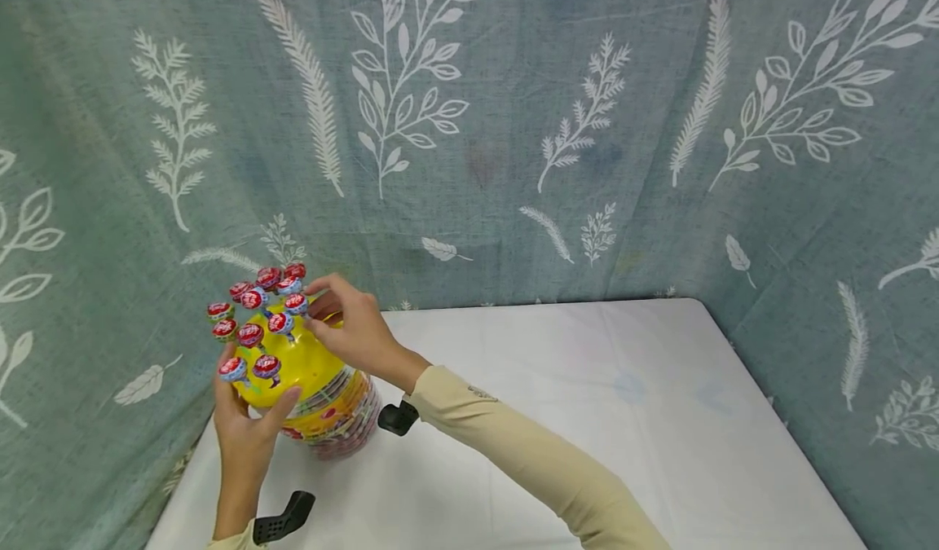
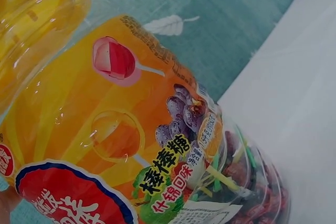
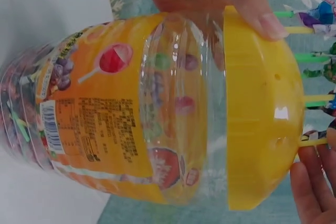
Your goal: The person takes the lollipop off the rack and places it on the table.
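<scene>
A large clear candy jar (image 1: 345, 420) with an orange printed label (image 2: 79, 108) and a domed yellow lid (image 1: 308, 371) stands at the left of the table. Several wrapped lollipops (image 1: 251, 336) stick up from the lid by their sticks. My left hand (image 1: 245, 432) holds the near left side of the lid, its thumb on the rim in the right wrist view. On the lid's right side, my right hand (image 1: 363, 330) pinches a lollipop (image 1: 297, 304) at its yellow stick (image 3: 315, 141), close to the dome. More lollipops (image 2: 244, 169) lie inside the jar's lower part.
The white-covered table (image 1: 572, 403) stretches to the right of the jar. A green-grey curtain (image 1: 484, 167) with white leaf prints hangs behind and along both sides. Small holes (image 3: 278, 76) show in the lid.
</scene>
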Demonstrator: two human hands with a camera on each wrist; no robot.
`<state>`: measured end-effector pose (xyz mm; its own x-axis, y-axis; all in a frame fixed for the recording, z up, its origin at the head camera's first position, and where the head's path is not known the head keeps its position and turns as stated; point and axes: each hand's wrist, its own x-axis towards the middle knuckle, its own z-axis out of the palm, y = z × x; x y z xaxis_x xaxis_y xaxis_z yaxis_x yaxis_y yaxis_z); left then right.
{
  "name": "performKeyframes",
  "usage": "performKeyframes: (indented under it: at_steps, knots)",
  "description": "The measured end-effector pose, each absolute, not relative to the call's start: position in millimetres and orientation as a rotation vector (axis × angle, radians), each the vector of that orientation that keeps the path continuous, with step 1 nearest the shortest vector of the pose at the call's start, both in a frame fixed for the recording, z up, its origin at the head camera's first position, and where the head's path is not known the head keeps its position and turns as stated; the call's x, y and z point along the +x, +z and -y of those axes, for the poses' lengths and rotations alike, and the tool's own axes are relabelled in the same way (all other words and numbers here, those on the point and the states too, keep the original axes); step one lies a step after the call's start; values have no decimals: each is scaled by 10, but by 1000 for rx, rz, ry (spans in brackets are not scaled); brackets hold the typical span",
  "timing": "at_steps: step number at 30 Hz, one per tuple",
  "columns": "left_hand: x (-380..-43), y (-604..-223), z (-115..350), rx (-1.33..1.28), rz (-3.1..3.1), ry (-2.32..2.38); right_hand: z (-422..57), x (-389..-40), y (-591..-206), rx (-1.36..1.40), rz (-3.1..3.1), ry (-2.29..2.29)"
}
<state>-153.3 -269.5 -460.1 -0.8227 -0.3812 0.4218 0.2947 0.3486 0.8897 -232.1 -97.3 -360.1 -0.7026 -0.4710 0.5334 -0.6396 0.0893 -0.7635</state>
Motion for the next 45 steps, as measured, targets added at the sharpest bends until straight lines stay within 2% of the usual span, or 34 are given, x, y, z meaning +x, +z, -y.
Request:
performKeyframes:
  at_steps: [9,23,31,45]
  knots:
    - [-1503,-4605,2682,96,2005,-1529,980,-2354,-3497,1189,2134,1569]
    - [-1532,-4622,2690,33,1982,-1527,591,-2464,-3434,1073,2078,1748]
    - [-1531,-4628,2687,33,1993,-1503,419,-2502,-3578,1005,2170,1719]
    - [-1530,-4659,2715,-6,1993,-1467,277,-2565,-4044,898,2286,1751]
